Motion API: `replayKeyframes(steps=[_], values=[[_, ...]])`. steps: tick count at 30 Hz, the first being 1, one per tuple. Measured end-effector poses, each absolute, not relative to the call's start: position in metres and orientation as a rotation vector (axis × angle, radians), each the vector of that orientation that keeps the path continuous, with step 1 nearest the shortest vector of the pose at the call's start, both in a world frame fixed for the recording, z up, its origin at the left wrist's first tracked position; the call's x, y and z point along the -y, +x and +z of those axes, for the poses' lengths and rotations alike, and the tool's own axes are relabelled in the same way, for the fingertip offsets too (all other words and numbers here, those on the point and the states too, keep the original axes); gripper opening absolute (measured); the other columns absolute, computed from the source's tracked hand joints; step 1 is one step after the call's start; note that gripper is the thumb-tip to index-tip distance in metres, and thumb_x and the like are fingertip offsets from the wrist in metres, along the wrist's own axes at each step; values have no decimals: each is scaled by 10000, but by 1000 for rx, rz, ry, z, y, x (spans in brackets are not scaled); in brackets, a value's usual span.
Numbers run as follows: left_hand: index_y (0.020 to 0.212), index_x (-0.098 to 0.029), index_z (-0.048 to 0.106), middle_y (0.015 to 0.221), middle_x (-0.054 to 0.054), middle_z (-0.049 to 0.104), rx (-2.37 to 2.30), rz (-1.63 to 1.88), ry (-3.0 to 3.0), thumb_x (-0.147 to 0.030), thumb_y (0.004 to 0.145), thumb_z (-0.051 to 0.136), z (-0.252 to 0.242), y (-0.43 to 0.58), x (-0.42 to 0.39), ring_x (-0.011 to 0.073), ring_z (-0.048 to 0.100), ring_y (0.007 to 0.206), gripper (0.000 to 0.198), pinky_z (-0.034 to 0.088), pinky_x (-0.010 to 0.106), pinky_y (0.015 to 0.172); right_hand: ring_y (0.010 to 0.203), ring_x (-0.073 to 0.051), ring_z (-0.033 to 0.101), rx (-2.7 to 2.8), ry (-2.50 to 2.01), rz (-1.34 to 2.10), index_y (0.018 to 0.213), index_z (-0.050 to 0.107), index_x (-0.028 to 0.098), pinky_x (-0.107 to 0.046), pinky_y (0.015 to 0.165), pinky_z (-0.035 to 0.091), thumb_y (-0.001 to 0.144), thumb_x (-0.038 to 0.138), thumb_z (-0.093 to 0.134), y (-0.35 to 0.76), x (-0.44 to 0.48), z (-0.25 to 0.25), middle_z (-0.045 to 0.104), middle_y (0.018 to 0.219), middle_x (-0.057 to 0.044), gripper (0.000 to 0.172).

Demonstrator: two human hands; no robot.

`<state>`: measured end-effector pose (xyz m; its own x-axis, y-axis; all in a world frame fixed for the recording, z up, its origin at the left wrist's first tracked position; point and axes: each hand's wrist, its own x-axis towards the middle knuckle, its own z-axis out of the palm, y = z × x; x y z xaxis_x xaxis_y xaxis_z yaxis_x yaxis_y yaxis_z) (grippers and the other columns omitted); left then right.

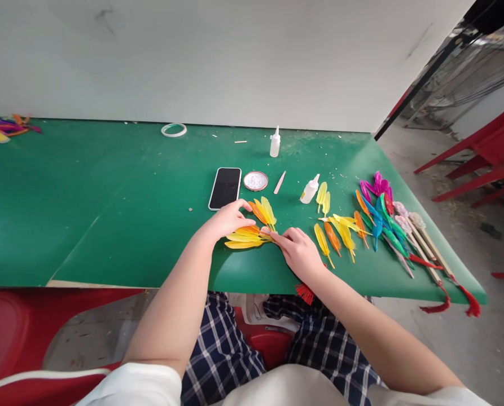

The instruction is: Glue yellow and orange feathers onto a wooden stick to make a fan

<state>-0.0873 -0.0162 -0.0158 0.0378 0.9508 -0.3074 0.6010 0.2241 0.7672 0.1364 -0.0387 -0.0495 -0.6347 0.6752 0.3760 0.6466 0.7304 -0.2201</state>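
Observation:
Just over the green table, a spread of yellow and orange feathers (245,238) lies between my two hands. Its quills meet at a small pale piece near the middle. My left hand (228,219) reaches over the feathers from the left, thumb and forefinger apart, their tips touching separate feathers. The fingers of my right hand (300,252) are closed at the quill ends, pinching the feathered piece. A red tassel (305,294) hangs below my right wrist at the table edge; whether it joins the feathered piece is hidden.
Beyond my hands are a phone (226,188), a round dish (255,181), pink tweezers (280,182), two white bottles (275,143) and a tape roll (174,130). Loose yellow feathers (345,235), colourful feathers (381,217) and tasselled sticks (425,248) lie right. A wall panel (192,62) backs the table.

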Motion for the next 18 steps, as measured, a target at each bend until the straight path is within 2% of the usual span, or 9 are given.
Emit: replayKeyframes(steps=[3,7,11,18], values=[[1067,-216,469,723,12,637,-1777,700,1451,-410,732,572,-17,-86,11,167,628,664,400,463,252,564,694,-148,439,2501,-1017,98,1197,547,247,-268,669,413,872,138,389,137,39,-50,534,780,-55,378],[1203,-214,389,762,19,626,-1763,893,1352,-279,760,566,-22,-77,2,135,634,630,481,494,234,566,723,-154,457,2496,-1014,116,1227,515,258,-273,678,418,868,125,389,136,38,-49,548,821,-58,403],[1219,-212,400,712,10,612,-1701,924,1330,-195,753,580,-28,-72,-3,132,635,621,501,508,223,555,732,-158,461,2487,-1014,128,1252,484,276,-281,693,419,874,137,384,136,39,-48,545,819,-54,415],[1225,-206,410,707,13,617,-1711,938,1321,-154,768,551,-27,-72,-1,117,630,600,481,516,223,568,742,-164,459,2519,-1018,104,1269,462,282,-292,700,421,877,153,384,135,38,-48,538,848,-59,420]])
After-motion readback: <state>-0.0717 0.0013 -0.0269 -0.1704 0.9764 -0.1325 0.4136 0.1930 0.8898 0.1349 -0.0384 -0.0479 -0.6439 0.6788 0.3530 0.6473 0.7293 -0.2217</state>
